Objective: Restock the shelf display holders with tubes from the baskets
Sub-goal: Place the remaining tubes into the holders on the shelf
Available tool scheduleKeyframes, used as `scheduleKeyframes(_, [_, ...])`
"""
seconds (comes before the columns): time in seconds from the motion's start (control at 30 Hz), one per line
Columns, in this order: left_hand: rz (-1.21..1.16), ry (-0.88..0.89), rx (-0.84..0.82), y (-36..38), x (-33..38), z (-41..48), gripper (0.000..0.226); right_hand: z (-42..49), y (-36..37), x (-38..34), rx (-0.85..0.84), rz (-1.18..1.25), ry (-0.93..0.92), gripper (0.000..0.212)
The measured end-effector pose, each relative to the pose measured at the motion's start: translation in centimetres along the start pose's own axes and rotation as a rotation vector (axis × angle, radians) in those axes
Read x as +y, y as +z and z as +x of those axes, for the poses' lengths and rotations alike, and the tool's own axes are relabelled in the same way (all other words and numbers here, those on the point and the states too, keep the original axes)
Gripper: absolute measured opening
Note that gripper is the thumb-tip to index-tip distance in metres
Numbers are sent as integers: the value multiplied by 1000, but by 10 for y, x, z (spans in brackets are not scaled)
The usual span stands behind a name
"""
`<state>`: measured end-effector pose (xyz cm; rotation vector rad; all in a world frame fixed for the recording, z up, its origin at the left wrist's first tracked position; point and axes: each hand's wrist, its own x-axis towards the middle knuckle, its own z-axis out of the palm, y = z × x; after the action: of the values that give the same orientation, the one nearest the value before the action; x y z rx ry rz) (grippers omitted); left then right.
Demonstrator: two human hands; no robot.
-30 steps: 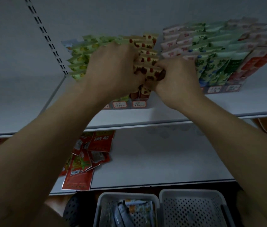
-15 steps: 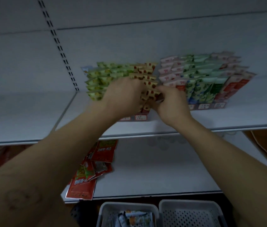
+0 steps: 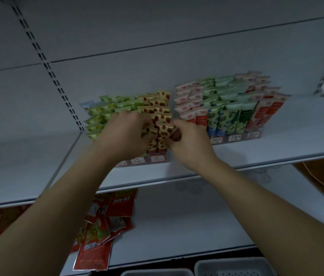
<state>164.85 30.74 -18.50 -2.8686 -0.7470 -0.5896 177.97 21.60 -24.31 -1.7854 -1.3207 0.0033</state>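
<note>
Hands: left hand (image 3: 125, 134) curls round the strawberry tubes (image 3: 162, 134) at the right end of the left holder (image 3: 157, 158); right hand (image 3: 190, 142) pinches the right edge of the frontmost one.
Change: both hands stay on the same tubes as half a second ago; baskets (image 3: 236, 263) sit lower in view.
Edges: left holder stands close behind the shelf (image 3: 256, 155) lip.
Room: bare shelf left of it; narrow gap to the right holder (image 3: 234, 138).
</note>
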Motion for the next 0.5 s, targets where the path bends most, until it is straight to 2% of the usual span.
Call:
scheduleKeyframes(0.13, [-55,36,40,5,-6,-1,18,1,0,-1,2,-5,2,12])
scheduleKeyframes(0.23, [-99,86,108,8,-9,-12,28,-2,-2,-2,-17,-7,26,25])
scheduleKeyframes(0.33, [-150,78,278,-3,-11,-36,37,-9,-13,-5,-160,-149,105,46])
scheduleKeyframes(0.4, [-193,111,332,-9,-6,-58,33,-19,-28,-9,-231,-286,126,52])
scheduleKeyframes(0.5, [-227,151,187,7,7,-95,32,-44,-41,-21,-259,-365,31,40])
